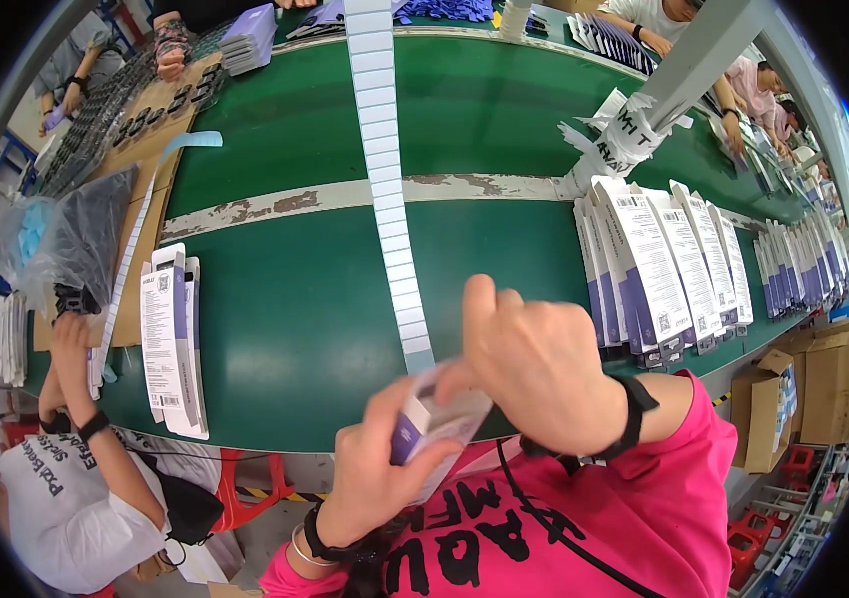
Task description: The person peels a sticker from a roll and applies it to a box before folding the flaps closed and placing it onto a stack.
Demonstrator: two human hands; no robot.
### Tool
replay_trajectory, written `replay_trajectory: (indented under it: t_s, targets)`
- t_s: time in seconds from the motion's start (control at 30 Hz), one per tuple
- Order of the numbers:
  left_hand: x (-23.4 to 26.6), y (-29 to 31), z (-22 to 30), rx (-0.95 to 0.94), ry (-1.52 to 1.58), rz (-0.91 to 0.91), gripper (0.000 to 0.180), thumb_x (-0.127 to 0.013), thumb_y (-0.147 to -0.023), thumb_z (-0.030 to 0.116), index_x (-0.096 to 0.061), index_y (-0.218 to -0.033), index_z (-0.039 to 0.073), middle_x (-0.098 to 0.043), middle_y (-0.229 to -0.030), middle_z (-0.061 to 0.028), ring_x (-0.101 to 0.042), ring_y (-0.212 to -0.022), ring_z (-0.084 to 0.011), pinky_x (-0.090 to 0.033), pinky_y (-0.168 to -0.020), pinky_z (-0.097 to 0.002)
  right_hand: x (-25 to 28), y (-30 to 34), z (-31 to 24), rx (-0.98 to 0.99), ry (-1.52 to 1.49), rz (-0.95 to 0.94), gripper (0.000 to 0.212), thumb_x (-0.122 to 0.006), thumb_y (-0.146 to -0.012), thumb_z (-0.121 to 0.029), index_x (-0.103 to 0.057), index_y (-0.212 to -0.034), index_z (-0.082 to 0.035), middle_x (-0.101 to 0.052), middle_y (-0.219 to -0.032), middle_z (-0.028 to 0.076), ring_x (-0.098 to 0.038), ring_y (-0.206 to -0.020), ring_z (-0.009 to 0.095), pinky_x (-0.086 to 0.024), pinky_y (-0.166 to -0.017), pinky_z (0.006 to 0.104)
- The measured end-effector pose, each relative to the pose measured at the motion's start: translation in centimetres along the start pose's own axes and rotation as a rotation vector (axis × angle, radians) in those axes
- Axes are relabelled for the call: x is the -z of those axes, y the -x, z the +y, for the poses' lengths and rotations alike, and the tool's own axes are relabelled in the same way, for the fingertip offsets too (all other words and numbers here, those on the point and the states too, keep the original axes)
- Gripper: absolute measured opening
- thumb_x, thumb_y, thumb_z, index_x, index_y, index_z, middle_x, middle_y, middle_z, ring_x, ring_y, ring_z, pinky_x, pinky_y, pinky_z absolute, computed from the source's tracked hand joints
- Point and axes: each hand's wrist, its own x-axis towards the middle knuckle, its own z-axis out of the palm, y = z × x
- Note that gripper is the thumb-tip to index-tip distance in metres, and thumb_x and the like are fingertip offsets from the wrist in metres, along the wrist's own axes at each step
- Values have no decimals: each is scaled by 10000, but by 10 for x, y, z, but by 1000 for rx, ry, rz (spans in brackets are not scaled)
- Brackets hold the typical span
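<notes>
My left hand (369,468) is wrapped round a small white and purple carton (434,424), tilted above the table's near edge. Its upper end looks open, with a flap standing out. My right hand (534,369) is curled over that end, its fingertips blurred against the flap; whether they pinch anything is hidden. Just beyond the carton ends a long strip of pale labels (384,179), running down from the top of the view across the green table (285,299).
Rows of upright white and purple cartons (644,259) line the table at right; a few more cartons (170,339) stand at left. A taped metal post (634,130) rises at upper right. At left, a co-worker's hands (70,344) work beside a plastic bag (75,239).
</notes>
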Motion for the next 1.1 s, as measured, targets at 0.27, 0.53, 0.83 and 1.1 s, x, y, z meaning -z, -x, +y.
replay_trajectory:
  t_s: [0.27,0.53,0.83,1.1]
  targets:
    - [-17,14,-27,27,253,220,468,-560,-956,255,-301,-1269,22,-465,-1162,-139,-494,-1037,-182,-411,-895,-291,-60,26,17,179,-1055,311,245,-735,-793,-149,-675,-992,-19,-622,-938,130,-640,-816,199,-513,-684,284]
    - [-42,22,-55,76,295,146,275,-554,-937,85,-420,-1161,-3,-469,-1205,-161,-557,-1011,-203,-460,-865,-319,-115,54,34,373,-1197,214,244,-681,-814,-23,-693,-1057,-38,-620,-1135,147,-602,-951,228,-500,-800,358]
    - [-31,4,-45,-15,88,231,235,-747,-739,23,-653,-949,-21,-657,-948,-159,-642,-895,-222,-504,-784,-308,-89,66,29,-312,-1435,-7,207,-770,-731,-28,-694,-922,-7,-707,-965,103,-678,-885,186,-530,-770,271]
    - [-8,-11,-7,115,58,132,109,-732,-691,-31,-683,-787,-21,-684,-790,-109,-648,-727,-189,-497,-678,-280,-66,54,28,-320,-1403,-41,172,-781,-707,-14,-695,-855,2,-709,-860,79,-692,-784,143,-541,-718,241]
